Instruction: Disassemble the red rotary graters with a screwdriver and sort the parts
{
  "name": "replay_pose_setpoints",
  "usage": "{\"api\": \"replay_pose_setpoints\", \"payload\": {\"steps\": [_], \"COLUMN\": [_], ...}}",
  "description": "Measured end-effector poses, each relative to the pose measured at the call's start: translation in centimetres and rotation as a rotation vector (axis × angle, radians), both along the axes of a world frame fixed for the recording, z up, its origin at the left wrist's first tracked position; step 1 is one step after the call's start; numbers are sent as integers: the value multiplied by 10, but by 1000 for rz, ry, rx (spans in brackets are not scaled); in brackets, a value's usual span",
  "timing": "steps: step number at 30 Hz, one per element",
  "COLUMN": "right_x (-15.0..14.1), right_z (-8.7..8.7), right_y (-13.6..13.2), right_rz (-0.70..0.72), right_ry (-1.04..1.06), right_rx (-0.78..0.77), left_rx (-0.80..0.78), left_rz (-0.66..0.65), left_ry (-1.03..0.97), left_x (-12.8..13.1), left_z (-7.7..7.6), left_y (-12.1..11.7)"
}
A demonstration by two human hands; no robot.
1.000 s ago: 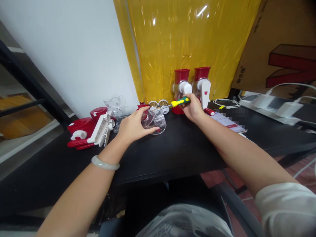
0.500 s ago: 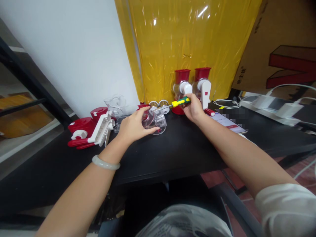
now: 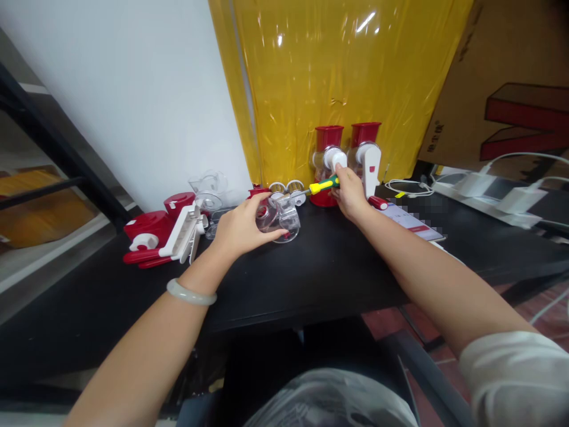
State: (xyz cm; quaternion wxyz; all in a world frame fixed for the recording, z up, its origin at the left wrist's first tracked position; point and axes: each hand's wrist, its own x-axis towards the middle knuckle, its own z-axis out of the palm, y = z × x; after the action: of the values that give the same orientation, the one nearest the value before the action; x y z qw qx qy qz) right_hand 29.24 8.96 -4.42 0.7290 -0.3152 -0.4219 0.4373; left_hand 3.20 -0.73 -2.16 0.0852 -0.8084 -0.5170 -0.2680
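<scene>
My left hand grips a clear plastic housing lying on its side on the black table; a red part shows inside it. My right hand is closed round a screwdriver with a yellow and green handle, whose shaft points left toward the housing. Just behind my right hand stand two assembled red and white grinder-like units.
Red and white loose parts and clear plastic pieces lie at the left. Two metal drums sit by the yellow sheet. A paper sheet, white cables and chargers lie right. A cardboard box stands behind.
My right hand has edged slightly up and back with the screwdriver, closer to the white knob of the left unit. My left hand keeps its hold on the housing.
</scene>
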Motion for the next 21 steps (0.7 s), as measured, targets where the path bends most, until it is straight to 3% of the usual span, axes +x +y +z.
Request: {"api": "replay_pose_setpoints", "payload": {"steps": [4,9,17,21], "right_x": [-4,-7,-2,-4], "right_z": [1,5,2,4], "right_y": [-1,-6,-4,-6], "right_rz": [-37,64,-26,-13], "right_ry": [53,163,-18,12], "right_rx": [43,27,42,10], "left_rx": [6,-13,-21,-17], "left_rz": [-1,-3,-3,0], "left_ry": [-3,-12,-19,-23], "left_x": [0,1,1,0], "left_z": [-1,-1,-1,-2], "left_y": [0,0,0,1]}}
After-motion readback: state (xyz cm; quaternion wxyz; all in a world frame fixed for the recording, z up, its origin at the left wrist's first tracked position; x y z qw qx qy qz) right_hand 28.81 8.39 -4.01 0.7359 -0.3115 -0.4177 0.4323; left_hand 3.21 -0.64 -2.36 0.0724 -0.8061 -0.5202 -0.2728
